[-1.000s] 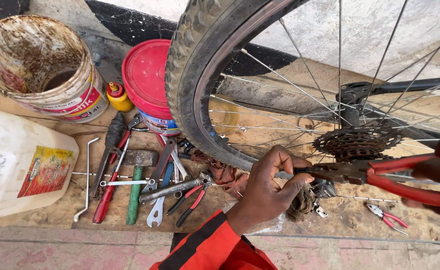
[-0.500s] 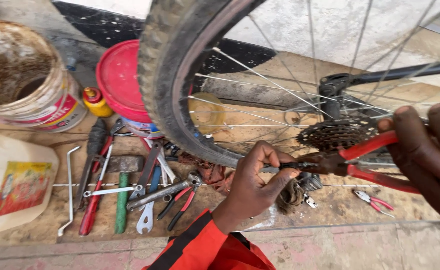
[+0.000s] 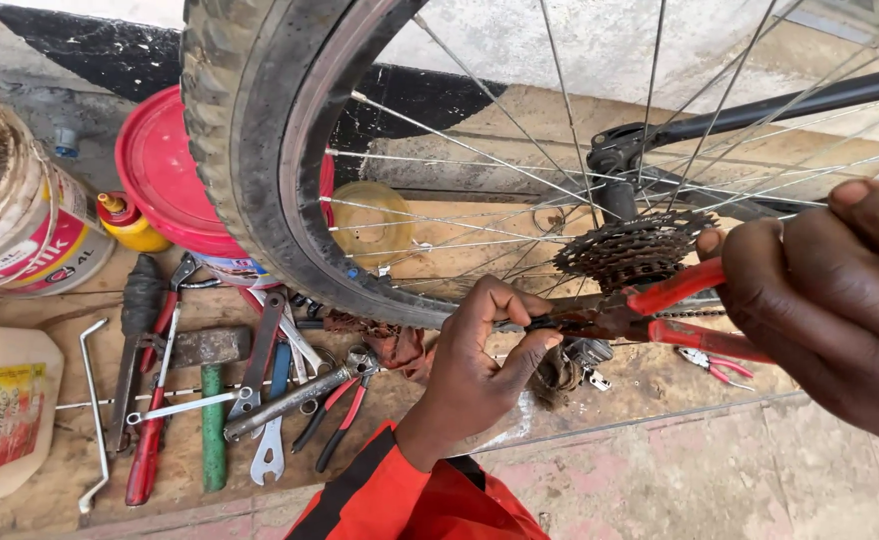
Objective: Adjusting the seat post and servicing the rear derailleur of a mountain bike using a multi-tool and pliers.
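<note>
Head view: bicycle rear wheel (image 3: 260,170) fills the upper frame, knobby tyre at upper left, spokes fanning right to the rusty cassette (image 3: 632,248) at centre right.

Right hand (image 3: 820,300) at right edge, closed round the red-handled pliers (image 3: 685,305); handles squeezed, nose pointing left under the cassette. Left hand (image 3: 480,350) at lower centre, orange sleeve below it, thumb and fingertips pinched on something thin and dark right at the plier nose. Looks like a cable end or small fitting; too small to tell which.

Progress, as I read it: work is mid-step. Wheel is mounted in the frame, black stay (image 3: 790,105) running to the upper right. Pliers are engaged on the part, both hands committed, nothing visibly freed or seated yet. A dirty derailleur-like lump (image 3: 575,360) sits just below the plier nose; can't tell if it's attached.

Tools lie untouched on the floor at lower left: hammer with green handle (image 3: 210,400), spanners (image 3: 272,400), second red pliers (image 3: 150,400), hex key (image 3: 90,420). Small red cutters (image 3: 715,365) below the right hand. Red bucket (image 3: 165,185) and yellow oil bottle (image 3: 130,222) behind the tyre, paint tub (image 3: 40,240) at far left.
</note>
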